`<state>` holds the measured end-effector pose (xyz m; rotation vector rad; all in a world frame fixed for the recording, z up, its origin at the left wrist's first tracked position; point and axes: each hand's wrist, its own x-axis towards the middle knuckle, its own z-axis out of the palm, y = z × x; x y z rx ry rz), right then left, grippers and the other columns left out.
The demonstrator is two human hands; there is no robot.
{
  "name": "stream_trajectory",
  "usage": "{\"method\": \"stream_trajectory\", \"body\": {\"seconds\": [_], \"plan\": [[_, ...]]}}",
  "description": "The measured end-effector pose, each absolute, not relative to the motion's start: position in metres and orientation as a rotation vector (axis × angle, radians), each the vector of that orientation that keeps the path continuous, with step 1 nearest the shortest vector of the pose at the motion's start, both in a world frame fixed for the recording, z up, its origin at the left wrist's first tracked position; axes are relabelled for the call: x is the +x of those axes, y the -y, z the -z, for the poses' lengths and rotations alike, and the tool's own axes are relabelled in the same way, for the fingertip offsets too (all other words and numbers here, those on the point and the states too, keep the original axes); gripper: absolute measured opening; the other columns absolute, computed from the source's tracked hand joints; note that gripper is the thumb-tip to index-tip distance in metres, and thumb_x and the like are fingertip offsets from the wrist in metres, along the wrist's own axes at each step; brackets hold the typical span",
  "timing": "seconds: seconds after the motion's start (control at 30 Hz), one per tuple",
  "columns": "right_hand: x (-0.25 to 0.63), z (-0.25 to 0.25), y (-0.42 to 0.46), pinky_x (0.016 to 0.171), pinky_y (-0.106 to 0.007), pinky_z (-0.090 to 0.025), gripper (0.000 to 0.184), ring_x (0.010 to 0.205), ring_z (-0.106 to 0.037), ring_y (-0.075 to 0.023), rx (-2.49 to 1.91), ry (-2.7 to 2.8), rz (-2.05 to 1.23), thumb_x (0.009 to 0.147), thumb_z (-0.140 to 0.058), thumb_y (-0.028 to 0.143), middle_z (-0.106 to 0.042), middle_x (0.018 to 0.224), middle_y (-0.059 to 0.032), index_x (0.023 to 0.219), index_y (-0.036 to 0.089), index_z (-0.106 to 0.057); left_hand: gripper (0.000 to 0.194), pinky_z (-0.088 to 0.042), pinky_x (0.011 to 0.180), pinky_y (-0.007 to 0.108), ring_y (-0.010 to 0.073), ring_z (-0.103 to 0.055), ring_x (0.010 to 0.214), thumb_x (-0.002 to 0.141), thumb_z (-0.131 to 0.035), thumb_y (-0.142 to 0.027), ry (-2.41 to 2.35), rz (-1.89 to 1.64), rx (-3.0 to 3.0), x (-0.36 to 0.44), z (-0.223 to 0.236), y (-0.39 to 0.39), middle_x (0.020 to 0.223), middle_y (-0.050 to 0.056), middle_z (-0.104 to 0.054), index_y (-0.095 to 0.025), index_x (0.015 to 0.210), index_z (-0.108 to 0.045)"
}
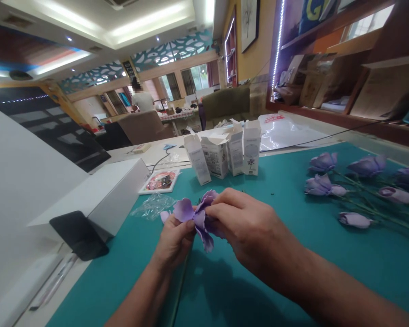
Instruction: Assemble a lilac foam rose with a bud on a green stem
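Observation:
A purple artificial flower (195,214) with spread petals is held between both hands over the teal mat (293,254). My left hand (173,240) grips it from below, fingers closed round its base; a thin green stem (180,286) runs down from there. My right hand (245,225) is closed on the petals from the right, fingertips pinching them.
Several finished purple roses (322,185) with green stems lie at the right of the mat. Several small white cartons (225,154) stand behind the hands. A clear wrapper (153,205), a small tray (160,180), a white box (98,195) and a black phone (79,234) lie at the left. A person stands far back.

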<state>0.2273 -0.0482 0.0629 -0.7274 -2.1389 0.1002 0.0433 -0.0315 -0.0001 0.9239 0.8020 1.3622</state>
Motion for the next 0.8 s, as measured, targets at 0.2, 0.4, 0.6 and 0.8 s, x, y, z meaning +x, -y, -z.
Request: {"method": "stream_trajectory", "body": {"seconds": [0.2, 0.4, 0.6, 0.8], "plan": [[0.225, -0.06, 0.047, 0.067, -0.028, -0.049, 0.026, 0.074, -0.058, -0.0161, -0.72, 2.111, -0.13, 0.095, -0.047, 0.01, -0.063, 0.082, -0.0078, 0.08, 0.011, -0.068, 0.032, -0.05, 0.063, 0.023, 0.0109, -0.059, 0.055, 0.052, -0.092, -0.028, -0.777, -1.377, 0.898, 0.042, -0.001, 0.032, 0.06, 0.0, -0.068, -0.014, 0.074, -0.073], [0.224, -0.056, 0.042, 0.068, -0.028, -0.051, 0.023, 0.078, -0.062, -0.0174, -0.718, 2.094, -0.137, 0.094, -0.048, 0.011, -0.066, 0.086, -0.0087, 0.082, 0.012, -0.069, 0.032, -0.047, 0.056, 0.021, 0.0092, -0.055, 0.052, 0.05, -0.092, -0.029, -0.791, -1.396, 0.891, 0.041, 0.001, 0.03, 0.059, -0.001, -0.066, -0.013, 0.067, -0.07], [0.234, -0.061, 0.032, 0.074, -0.026, -0.053, 0.019, 0.087, -0.067, -0.0162, -0.805, 2.046, -0.264, 0.087, -0.062, 0.016, -0.069, 0.103, -0.0055, 0.105, 0.019, -0.068, 0.03, -0.042, 0.049, 0.018, 0.0085, -0.054, 0.052, 0.055, -0.089, -0.03, -0.785, -1.386, 0.875, 0.043, 0.001, 0.027, 0.055, -0.002, -0.062, -0.012, 0.069, -0.069], [0.238, -0.06, 0.027, 0.065, -0.026, -0.051, 0.014, 0.074, -0.064, -0.015, -0.845, 2.002, -0.343, 0.089, -0.059, 0.02, -0.068, 0.089, -0.0038, 0.096, 0.021, -0.071, 0.032, -0.045, 0.056, 0.021, 0.0102, -0.059, 0.057, 0.054, -0.089, -0.028, -0.735, -1.425, 0.833, 0.04, 0.003, 0.023, 0.063, 0.0, -0.069, -0.014, 0.077, -0.073]]}}
